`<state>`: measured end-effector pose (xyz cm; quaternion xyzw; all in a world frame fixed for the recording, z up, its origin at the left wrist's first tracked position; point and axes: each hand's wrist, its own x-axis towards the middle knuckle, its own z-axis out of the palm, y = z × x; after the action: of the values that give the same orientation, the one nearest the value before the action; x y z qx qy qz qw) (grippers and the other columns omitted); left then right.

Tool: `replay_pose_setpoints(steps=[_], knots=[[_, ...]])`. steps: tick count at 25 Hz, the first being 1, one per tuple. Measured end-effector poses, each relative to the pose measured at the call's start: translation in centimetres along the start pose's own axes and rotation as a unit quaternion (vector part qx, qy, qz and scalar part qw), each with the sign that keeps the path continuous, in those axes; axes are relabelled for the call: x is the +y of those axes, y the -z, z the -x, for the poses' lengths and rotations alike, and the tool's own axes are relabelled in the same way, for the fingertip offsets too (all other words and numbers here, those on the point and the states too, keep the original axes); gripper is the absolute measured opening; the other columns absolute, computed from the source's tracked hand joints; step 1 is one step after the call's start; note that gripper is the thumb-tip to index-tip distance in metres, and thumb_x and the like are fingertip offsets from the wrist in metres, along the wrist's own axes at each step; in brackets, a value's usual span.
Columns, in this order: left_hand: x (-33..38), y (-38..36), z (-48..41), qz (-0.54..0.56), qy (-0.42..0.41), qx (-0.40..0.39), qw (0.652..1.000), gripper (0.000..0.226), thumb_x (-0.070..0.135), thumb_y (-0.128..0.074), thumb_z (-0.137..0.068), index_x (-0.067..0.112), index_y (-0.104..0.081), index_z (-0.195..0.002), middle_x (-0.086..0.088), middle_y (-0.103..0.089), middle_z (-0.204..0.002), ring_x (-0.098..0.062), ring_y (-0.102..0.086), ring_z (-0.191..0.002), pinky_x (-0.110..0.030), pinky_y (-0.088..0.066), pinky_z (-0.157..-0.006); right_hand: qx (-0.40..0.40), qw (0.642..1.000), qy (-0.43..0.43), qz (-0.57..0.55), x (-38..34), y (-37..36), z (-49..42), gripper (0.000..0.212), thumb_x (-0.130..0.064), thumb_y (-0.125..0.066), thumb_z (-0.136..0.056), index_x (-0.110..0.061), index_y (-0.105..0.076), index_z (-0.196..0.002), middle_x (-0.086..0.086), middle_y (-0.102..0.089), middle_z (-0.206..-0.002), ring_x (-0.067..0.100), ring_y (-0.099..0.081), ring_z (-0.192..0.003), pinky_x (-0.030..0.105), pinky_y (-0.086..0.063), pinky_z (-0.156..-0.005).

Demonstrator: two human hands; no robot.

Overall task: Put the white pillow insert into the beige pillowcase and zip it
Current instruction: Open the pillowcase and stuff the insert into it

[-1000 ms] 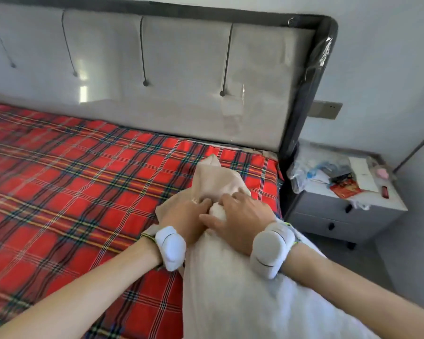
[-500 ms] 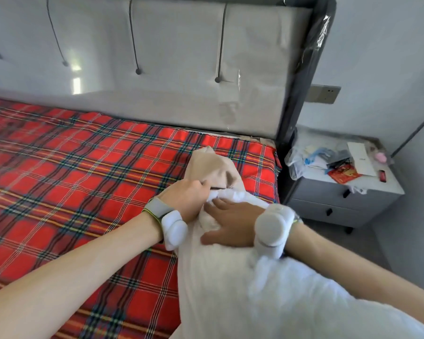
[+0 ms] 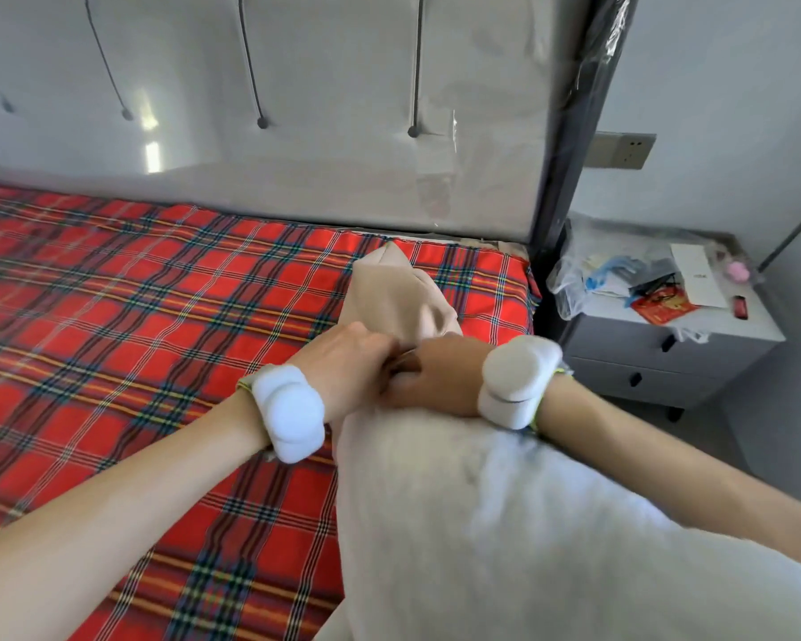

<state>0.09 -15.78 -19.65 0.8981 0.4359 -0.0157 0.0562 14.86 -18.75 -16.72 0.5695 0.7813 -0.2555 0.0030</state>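
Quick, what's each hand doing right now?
Left hand: grips the pillowcase edge.
Right hand: rests on the insert, fingers hidden; cannot tell.

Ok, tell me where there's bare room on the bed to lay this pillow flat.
The plaid bedspread is bare left of the left hand, all the way up to the headboard. Crowded: the bed's right edge, where that hand, the right hand, the beige pillowcase and the white pillow insert lie. The nightstand top is cluttered.
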Motion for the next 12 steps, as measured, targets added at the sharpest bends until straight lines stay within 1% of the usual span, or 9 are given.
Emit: replay_pose_setpoints(steps=[1,2,4,6,8,9,10,11,12], knots=[[-0.3,0.4,0.1,0.029,-0.001,-0.031,0.999,0.015,0.027,-0.05,-0.089,0.023,-0.063,-0.095,-0.009,-0.067,-0.088,-0.03,-0.06,-0.087,-0.034,-0.043,-0.064,0.026,0.999,-0.015,-0.02,0.2,0.7,0.4,0.038,-0.048,-0.061,-0.082,-0.02,-0.067,-0.106,0.002,-0.067,-0.105,0.022,-0.061,-0.1,0.031,-0.046,-0.08],[-0.6,0.9,0.1,0.056,-0.007,-0.056,0.997,0.015,0.026,-0.052,-0.088,0.023,-0.065,-0.092,-0.005,-0.068,-0.089,-0.026,-0.06,-0.087,-0.034,-0.046,-0.068,0.031,0.999,-0.033,-0.027,0.9,1.5,0.6,0.038,-0.051,-0.065,-0.077,-0.024,-0.067,-0.104,-0.002,-0.066,-0.105,0.019,-0.06,-0.101,0.03,-0.047,-0.084],[-1.0,1.9,-0.3,0.071,-0.009,-0.095,0.993,0.015,0.026,-0.055,-0.086,0.024,-0.069,-0.092,0.001,-0.068,-0.09,-0.021,-0.058,-0.086,-0.032,-0.048,-0.073,0.007,0.999,-0.034,0.008,1.6,1.9,1.2,0.056,-0.062,-0.067,-0.07,-0.028,-0.059,-0.113,-0.003,-0.058,-0.117,0.02,-0.053,-0.109,0.033,-0.043,-0.094],[-1.2,2.8,-1.1,0.04,-0.004,-0.134,0.99,0.016,0.026,-0.058,-0.084,0.022,-0.07,-0.093,0.002,-0.067,-0.088,-0.021,-0.058,-0.082,-0.031,-0.049,-0.071,-0.002,0.997,-0.078,0.025,2.0,1.5,1.6,0.077,-0.073,-0.062,-0.063,-0.024,-0.052,-0.121,0.001,-0.051,-0.124,0.024,-0.051,-0.112,0.038,-0.042,-0.098],[-1.1,3.3,-1.7,-0.001,0.004,-0.173,0.985,0.015,0.027,-0.059,-0.082,0.018,-0.07,-0.087,-0.002,-0.066,-0.079,-0.025,-0.06,-0.075,-0.033,-0.05,-0.064,-0.021,0.997,-0.076,0.024,2.3,1.2,1.9,0.08,-0.079,-0.055,-0.063,-0.023,-0.053,-0.121,-0.001,-0.056,-0.121,0.022,-0.054,-0.108,0.037,-0.044,-0.096],[-0.9,3.5,-2.1,-0.02,0.007,-0.162,0.986,0.016,0.029,-0.057,-0.083,0.017,-0.068,-0.082,-0.001,-0.062,-0.073,-0.025,-0.059,-0.071,-0.033,-0.047,-0.061,-0.044,0.997,-0.062,0.017,2.4,1.2,2.1,0.078,-0.081,-0.05,-0.065,-0.026,-0.055,-0.12,-0.004,-0.059,-0.119,0.019,-0.056,-0.107,0.036,-0.044,-0.097],[-0.4,3.9,-2.5,-0.033,0.002,-0.115,0.993,0.016,0.03,-0.055,-0.083,0.02,-0.066,-0.077,0.002,-0.058,-0.069,-0.023,-0.056,-0.07,-0.031,-0.043,-0.06,-0.074,0.996,-0.046,0.002,2.5,1.3,2.3,0.076,-0.082,-0.046,-0.067,-0.029,-0.056,-0.12,-0.007,-0.061,-0.119,0.017,-0.057,-0.108,0.035,-0.043,-0.098],[0.1,4.0,-3.1,-0.041,-0.011,-0.041,0.998,0.015,0.029,-0.051,-0.083,0.022,-0.063,-0.076,0.007,-0.055,-0.07,-0.02,-0.054,-0.072,-0.029,-0.041,-0.064,-0.1,0.994,-0.034,-0.022,2.3,1.2,2.6,0.074,-0.083,-0.044,-0.069,-0.033,-0.056,-0.121,-0.009,-0.061,-0.121,0.015,-0.056,-0.11,0.035,-0.041,-0.101],[1.0,4.2,-3.7,-0.036,-0.026,0.002,0.999,0.014,0.026,-0.049,-0.082,0.024,-0.061,-0.077,0.01,-0.055,-0.074,-0.016,-0.052,-0.077,-0.03,-0.04,-0.068,-0.116,0.992,-0.023,-0.041,2.3,0.8,2.6,0.072,-0.081,-0.044,-0.071,-0.035,-0.053,-0.125,-0.011,-0.059,-0.125,0.014,-0.054,-0.115,0.034,-0.039,-0.104]])
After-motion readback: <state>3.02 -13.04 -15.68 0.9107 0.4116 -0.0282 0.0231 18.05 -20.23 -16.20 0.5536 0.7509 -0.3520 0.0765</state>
